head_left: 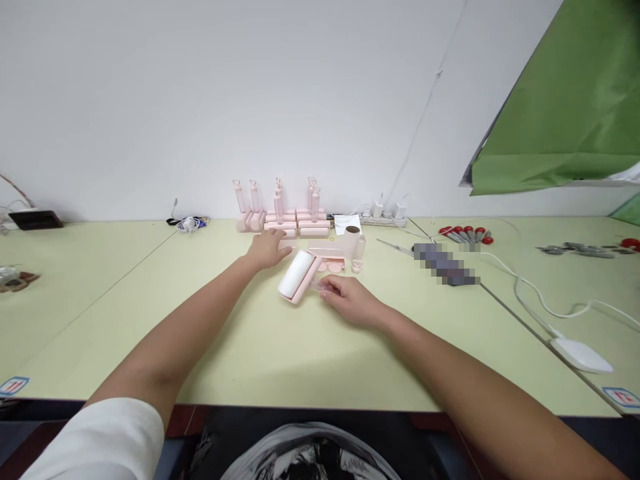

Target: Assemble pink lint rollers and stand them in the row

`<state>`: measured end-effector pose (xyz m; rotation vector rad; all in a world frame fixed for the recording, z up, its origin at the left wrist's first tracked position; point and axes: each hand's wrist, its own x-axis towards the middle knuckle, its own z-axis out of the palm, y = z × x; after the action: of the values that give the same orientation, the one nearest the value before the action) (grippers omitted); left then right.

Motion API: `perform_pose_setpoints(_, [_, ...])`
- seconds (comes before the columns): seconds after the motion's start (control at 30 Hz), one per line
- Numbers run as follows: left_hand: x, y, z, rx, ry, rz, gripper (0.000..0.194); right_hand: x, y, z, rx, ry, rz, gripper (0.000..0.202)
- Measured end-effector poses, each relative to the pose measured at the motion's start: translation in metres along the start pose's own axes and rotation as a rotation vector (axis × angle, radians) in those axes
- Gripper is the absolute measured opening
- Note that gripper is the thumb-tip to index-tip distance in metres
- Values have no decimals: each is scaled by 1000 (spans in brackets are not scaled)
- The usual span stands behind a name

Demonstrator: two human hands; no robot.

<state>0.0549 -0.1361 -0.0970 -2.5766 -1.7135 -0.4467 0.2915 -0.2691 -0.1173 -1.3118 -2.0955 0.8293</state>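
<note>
Head view: the right hand [350,301] pinches the clear handle [318,285] of a pink lint roller [313,270] between thumb and fingers, probably because gripping there leaves the white roll [297,273] uncovered. The roller lies slanted at the middle of the table [280,367], its roll facing left. The left hand [267,251] is palm down with fingers loosely spread, just beside the far row; whether it touches a part, I cannot tell. In that row, more pink lint rollers [314,231] have handles upright, which likely saves space. At the right of the row's near side, 1 roll [351,241] stands on end, its brown core up, perhaps for stability, beside pink parts [331,265].
</note>
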Motion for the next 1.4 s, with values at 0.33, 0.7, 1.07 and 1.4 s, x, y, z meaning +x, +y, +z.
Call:
perform_pose_setpoints(0.33, [-26, -18, 4, -197, -123, -171, 66, -3, -6, 3, -5, -11, 35, 16])
perform_pose_setpoints(0.7, [-88, 19, -25, -1112, -219, -117, 71, 2, 1, 5, 13, 76, 32, 18])
perform_pose_setpoints(1.07, [-87, 15, -16, -1174, -221, -72, 70, -2, 1, 6, -7, 13, 32, 18])
perform_pose_setpoints(1.4, [-88, 17, -12, -1137, -235, -31, 65, -1, -1, 7, -44, 12, 5, 18])
